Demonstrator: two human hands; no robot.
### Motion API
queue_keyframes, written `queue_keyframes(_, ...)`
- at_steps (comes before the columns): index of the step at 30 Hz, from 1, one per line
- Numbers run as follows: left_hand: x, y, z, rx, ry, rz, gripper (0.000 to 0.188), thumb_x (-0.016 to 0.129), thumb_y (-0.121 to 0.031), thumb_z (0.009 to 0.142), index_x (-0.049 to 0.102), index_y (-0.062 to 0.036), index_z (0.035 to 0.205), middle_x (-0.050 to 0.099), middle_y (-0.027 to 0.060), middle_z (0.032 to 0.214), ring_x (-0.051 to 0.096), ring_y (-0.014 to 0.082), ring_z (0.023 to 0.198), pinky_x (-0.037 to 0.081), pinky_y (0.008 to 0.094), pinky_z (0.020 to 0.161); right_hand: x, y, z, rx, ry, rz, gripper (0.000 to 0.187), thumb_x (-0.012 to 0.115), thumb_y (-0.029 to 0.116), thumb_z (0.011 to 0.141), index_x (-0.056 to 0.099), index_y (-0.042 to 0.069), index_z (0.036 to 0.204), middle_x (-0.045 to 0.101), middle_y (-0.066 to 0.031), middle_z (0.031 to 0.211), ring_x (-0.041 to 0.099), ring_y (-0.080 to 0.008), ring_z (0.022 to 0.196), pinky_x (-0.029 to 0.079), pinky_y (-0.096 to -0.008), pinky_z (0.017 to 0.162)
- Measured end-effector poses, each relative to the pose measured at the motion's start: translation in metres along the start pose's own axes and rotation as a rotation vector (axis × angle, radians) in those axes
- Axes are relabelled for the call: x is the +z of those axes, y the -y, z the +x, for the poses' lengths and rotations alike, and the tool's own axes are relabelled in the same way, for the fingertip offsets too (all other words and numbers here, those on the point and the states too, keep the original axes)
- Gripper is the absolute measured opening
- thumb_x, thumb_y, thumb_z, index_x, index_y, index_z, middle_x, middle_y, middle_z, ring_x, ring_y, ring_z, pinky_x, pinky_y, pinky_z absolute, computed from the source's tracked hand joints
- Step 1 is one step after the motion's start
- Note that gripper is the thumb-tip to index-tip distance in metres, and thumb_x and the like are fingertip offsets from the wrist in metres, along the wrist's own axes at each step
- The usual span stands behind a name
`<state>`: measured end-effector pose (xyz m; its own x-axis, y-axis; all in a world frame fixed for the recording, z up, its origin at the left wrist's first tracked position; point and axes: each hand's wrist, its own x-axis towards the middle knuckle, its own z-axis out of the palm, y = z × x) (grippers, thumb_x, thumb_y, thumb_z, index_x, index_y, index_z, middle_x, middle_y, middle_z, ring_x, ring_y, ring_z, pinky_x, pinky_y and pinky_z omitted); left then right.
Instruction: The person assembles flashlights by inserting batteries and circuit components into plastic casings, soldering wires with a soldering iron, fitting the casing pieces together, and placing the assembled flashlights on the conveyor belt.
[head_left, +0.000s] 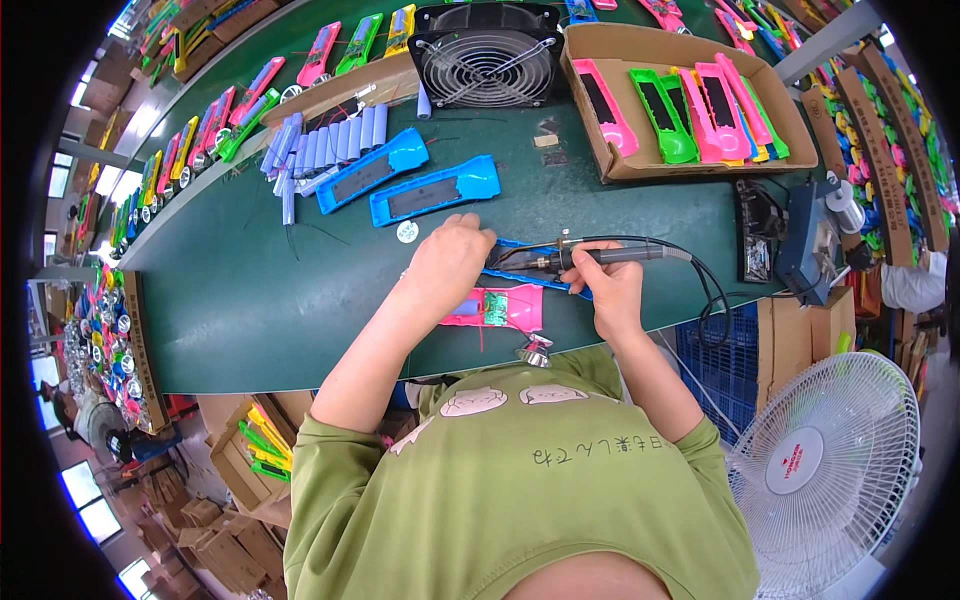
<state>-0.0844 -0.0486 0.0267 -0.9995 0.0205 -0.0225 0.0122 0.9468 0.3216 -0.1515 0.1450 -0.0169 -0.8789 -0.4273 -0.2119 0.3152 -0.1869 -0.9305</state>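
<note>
This is an assembly workshop. A soldering iron [635, 254], lavender battery cells [342, 140] and a cardboard box [645, 45] of plastic casings [615, 133] share a green table [250, 310].

The green workbench [240, 320] bears lavender cells [345, 140], blue casings [480, 180], a pink casing [530, 308] and a cardboard box [700, 172].

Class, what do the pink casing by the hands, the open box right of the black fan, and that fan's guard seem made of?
Pink casing: probably glossy plastic, from its bright, even colour. Box: apparently matt cardboard, judging by brown walls. Guard: likely shiny metal, given silvery wire rings.
</note>
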Motion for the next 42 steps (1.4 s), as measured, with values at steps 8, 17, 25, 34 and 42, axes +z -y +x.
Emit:
queue_keyframes(8,0.001,-0.001,-0.001,-0.022,-0.006,-0.014,0.015,0.048,0.01,0.063,0.055,0.0024,0.074,0.051,0.0178,0.077,0.052,0.0334,0.084,0.043,0.04,0.072,0.006,0.002,0.0,0.034,0.0,-0.037,0.011,0.06,0.003,0.08,0.055,-0.004,0.087,0.06,-0.0077,0.07,0.059,-0.0102,0.058,0.043,-0.0195,0.046)
queue_keyframes(17,0.001,-0.003,0.001,-0.016,-0.025,-0.018,0.013,0.048,0.01,0.063,0.055,0.0032,0.072,0.051,0.0185,0.077,0.053,0.0337,0.082,0.044,0.0405,0.07,0.0,-0.003,-0.001,-0.007,0.032,-0.085,0.013,0.06,0.004,0.08,0.055,-0.004,0.089,0.061,-0.0089,0.071,0.059,-0.0102,0.058,0.044,-0.0192,0.046)
queue_keyframes(25,0.002,-0.002,0.002,-0.023,-0.004,0.01,0.014,0.05,0.011,0.061,0.057,0.003,0.071,0.052,0.0178,0.077,0.054,0.0334,0.082,0.045,0.0398,0.07,0.0,0.012,-0.024,-0.283,-0.029,-0.065,0.014,0.058,0.0,0.081,0.053,-0.006,0.093,0.061,-0.0121,0.08,0.063,-0.0156,0.067,0.051,-0.0225,0.055)
queue_keyframes(34,-0.001,-0.005,0.002,-0.027,-0.009,0.013,0.014,0.052,0.011,0.06,0.057,0.003,0.071,0.052,0.0173,0.078,0.054,0.0333,0.082,0.046,0.0395,0.069,-0.032,0.015,-0.038,-0.667,0.033,-0.861,0.039,0.067,0.008,0.074,0.046,0.005,0.107,0.064,-0.0076,0.096,0.056,-0.0251,0.103,0.025,-0.0483,0.101)
queue_keyframes(42,-0.004,-0.002,0.001,0.014,-0.001,0.116,0.015,0.054,0.007,0.062,0.061,0.0004,0.075,0.052,0.0151,0.078,0.053,0.0299,0.08,0.045,0.039,0.068,-0.033,0.012,-0.03,-0.578,0.074,-0.935,0.055,0.07,0.004,0.066,0.041,0.008,0.112,0.061,-0.0072,0.107,0.048,-0.0258,0.114,0.019,-0.0513,0.103)
